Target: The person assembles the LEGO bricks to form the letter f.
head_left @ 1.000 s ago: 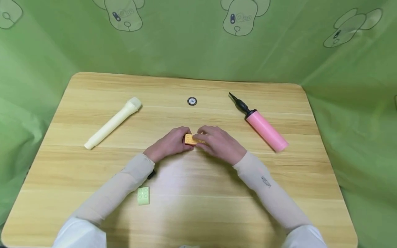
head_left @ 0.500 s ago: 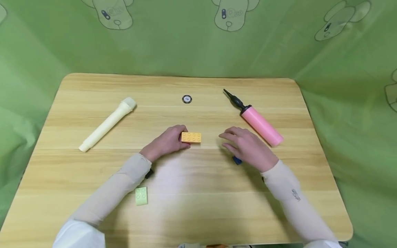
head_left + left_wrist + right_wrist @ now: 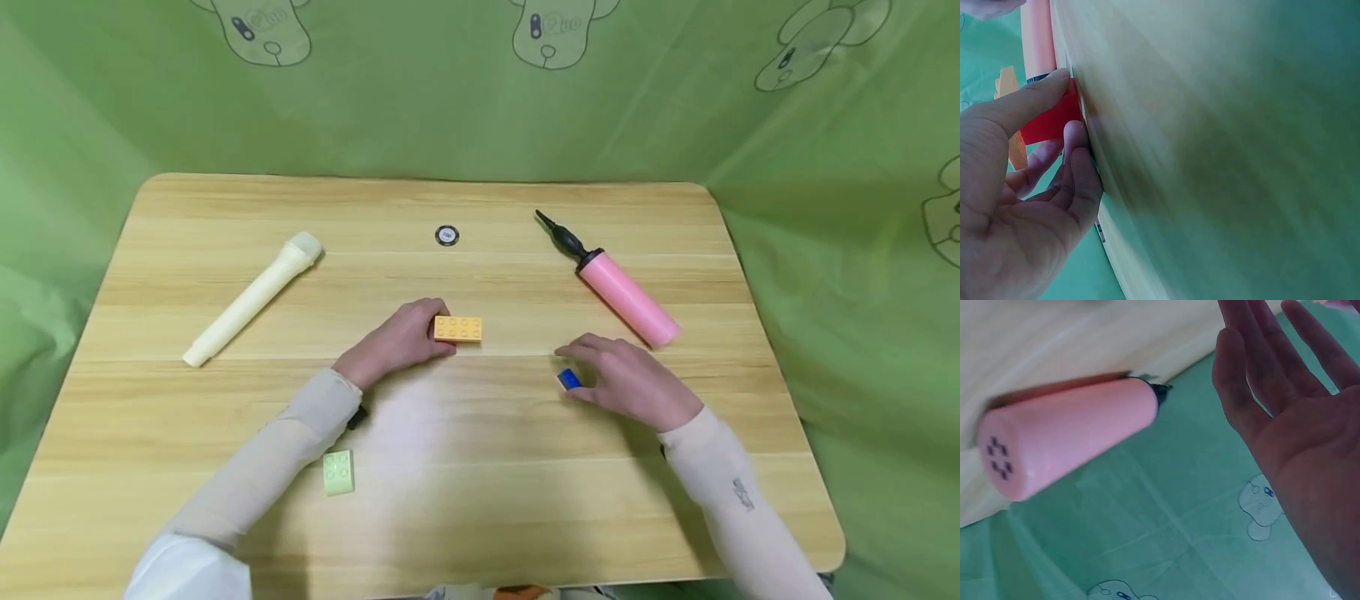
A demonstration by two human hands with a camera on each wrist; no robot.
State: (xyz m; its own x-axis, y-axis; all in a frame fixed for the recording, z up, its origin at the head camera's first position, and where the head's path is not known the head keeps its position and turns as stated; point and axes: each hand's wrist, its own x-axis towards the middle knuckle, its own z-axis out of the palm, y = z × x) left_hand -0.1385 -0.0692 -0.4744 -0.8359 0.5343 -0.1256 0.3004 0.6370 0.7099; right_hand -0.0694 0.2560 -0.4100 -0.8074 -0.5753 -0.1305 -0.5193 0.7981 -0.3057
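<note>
My left hand (image 3: 397, 340) grips a red toy brick (image 3: 1054, 119) between thumb and fingers, low over the table. On top of the red brick sits a longer yellow-orange brick (image 3: 458, 329), its studs facing up. To the right, a small blue brick (image 3: 569, 379) lies on the table. My right hand (image 3: 630, 379) is over it, fingers spread and relaxed, with the thumb tip right at the brick's near edge. In the right wrist view the palm (image 3: 1310, 444) holds nothing. A light green brick (image 3: 338, 472) lies beside my left forearm.
A cream toy microphone (image 3: 255, 298) lies at the left. A round black-and-white chip (image 3: 447, 236) is at the back centre, and a pink hand pump (image 3: 628, 298) with a black nozzle lies behind my right hand. Green curtain (image 3: 420, 108) encloses the wooden table (image 3: 480, 500).
My right hand has left the yellow-orange brick and moved right, down to the blue brick. The left hand keeps its grip on the red brick. The head view has shifted slightly.
</note>
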